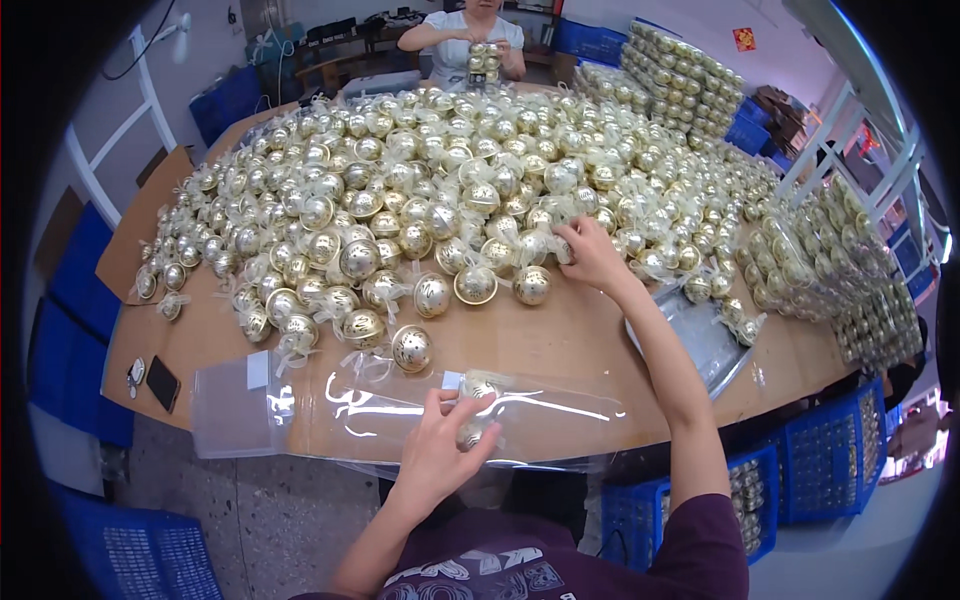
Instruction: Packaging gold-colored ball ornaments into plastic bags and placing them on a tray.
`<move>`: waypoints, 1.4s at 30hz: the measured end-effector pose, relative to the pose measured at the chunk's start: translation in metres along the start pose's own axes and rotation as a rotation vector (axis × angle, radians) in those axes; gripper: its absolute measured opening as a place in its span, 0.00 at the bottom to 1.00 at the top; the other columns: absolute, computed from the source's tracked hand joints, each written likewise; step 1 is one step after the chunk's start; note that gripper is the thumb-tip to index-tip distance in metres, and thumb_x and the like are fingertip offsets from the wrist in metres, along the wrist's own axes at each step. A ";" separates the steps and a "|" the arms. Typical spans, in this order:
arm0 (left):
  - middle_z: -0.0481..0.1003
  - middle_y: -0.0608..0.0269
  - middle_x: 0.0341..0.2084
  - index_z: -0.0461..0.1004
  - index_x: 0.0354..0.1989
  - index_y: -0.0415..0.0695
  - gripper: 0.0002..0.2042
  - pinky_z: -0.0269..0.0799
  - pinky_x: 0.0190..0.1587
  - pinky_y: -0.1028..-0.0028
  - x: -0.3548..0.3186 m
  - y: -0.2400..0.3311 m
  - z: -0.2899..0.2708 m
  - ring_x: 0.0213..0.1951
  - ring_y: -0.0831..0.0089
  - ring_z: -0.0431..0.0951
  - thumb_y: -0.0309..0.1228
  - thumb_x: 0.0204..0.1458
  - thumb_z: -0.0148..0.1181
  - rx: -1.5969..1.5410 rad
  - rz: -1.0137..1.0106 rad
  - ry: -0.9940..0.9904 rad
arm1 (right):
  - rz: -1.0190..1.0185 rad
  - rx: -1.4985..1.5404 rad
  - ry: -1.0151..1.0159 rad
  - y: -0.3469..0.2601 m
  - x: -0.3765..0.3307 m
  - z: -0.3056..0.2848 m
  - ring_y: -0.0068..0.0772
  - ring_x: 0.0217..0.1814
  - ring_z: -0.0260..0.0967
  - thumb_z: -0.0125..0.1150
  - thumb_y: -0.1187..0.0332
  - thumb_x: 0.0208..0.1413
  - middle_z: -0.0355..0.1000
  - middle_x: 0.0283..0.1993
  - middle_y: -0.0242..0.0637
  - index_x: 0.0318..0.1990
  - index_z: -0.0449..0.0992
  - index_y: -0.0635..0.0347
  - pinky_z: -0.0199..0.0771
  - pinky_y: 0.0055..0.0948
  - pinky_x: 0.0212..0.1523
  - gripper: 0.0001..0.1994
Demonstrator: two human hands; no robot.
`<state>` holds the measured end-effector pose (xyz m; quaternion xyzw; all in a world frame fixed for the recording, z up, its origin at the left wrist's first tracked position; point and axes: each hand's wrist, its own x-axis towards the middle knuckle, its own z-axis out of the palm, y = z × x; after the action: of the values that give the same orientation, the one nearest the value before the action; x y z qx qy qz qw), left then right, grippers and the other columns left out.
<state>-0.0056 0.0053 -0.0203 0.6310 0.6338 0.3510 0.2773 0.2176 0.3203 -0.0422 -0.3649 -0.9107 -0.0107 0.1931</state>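
Gold baubles with dark markings and pale ribbon bows lie in a large heap (420, 190) across the table. At the near edge, my left hand (440, 440) curls its fingers and thumb around a gold bauble (473, 434), over a clear plastic sleeve (550, 405) lying flat. A second bauble (480, 383) sits just beyond its fingertips. My right hand (595, 255) reaches into the front of the heap. Its fingers close on the pale ribbon of a bauble, partly hidden by the hand. Single baubles (412, 348) rest on the cardboard tabletop nearby.
A phone (163, 384) and keys (136, 375) lie at left beside a clear plastic sheet (235, 410). More clear bags (690, 335) sit under my right forearm. Packed baubles (820, 250) are stacked at right, above blue crates (830, 460). Another person (465, 45) handles a pack across the table.
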 end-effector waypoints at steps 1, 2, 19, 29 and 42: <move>0.66 0.50 0.47 0.75 0.49 0.49 0.19 0.72 0.43 0.63 0.001 0.003 0.001 0.42 0.55 0.74 0.38 0.48 0.65 0.003 0.004 -0.008 | 0.007 -0.002 -0.006 -0.003 -0.007 -0.004 0.47 0.52 0.61 0.67 0.74 0.35 0.64 0.47 0.43 0.52 0.70 0.56 0.66 0.39 0.52 0.29; 0.64 0.46 0.51 0.76 0.46 0.47 0.18 0.71 0.45 0.61 0.002 0.006 0.000 0.45 0.52 0.74 0.40 0.48 0.66 -0.015 0.011 0.018 | 0.045 0.109 0.104 -0.008 -0.019 -0.008 0.44 0.50 0.63 0.67 0.73 0.35 0.62 0.49 0.43 0.52 0.69 0.56 0.68 0.37 0.48 0.29; 0.63 0.51 0.51 0.69 0.53 0.48 0.24 0.69 0.47 0.58 0.024 0.011 0.007 0.52 0.52 0.68 0.42 0.48 0.64 0.137 0.062 0.009 | 0.686 0.078 0.190 -0.101 -0.215 -0.065 0.44 0.47 0.70 0.76 0.64 0.37 0.66 0.52 0.44 0.57 0.66 0.68 0.71 0.34 0.48 0.37; 0.60 0.50 0.54 0.67 0.57 0.45 0.25 0.62 0.57 0.65 0.027 -0.010 0.017 0.56 0.57 0.65 0.33 0.49 0.63 -0.220 0.110 -0.035 | 0.497 0.145 0.259 -0.132 -0.216 -0.058 0.25 0.38 0.69 0.71 0.74 0.44 0.67 0.46 0.40 0.54 0.67 0.66 0.71 0.19 0.35 0.28; 0.62 0.56 0.52 0.66 0.58 0.44 0.26 0.60 0.58 0.69 0.029 -0.017 0.013 0.57 0.65 0.64 0.32 0.49 0.64 -0.300 0.072 -0.091 | 0.410 0.880 -0.149 -0.163 -0.193 -0.043 0.28 0.55 0.64 0.76 0.76 0.36 0.65 0.53 0.34 0.52 0.70 0.64 0.68 0.28 0.53 0.31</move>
<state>-0.0073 0.0363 -0.0390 0.6199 0.5381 0.4226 0.3840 0.2504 0.0662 -0.0517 -0.4200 -0.7498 0.4395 0.2612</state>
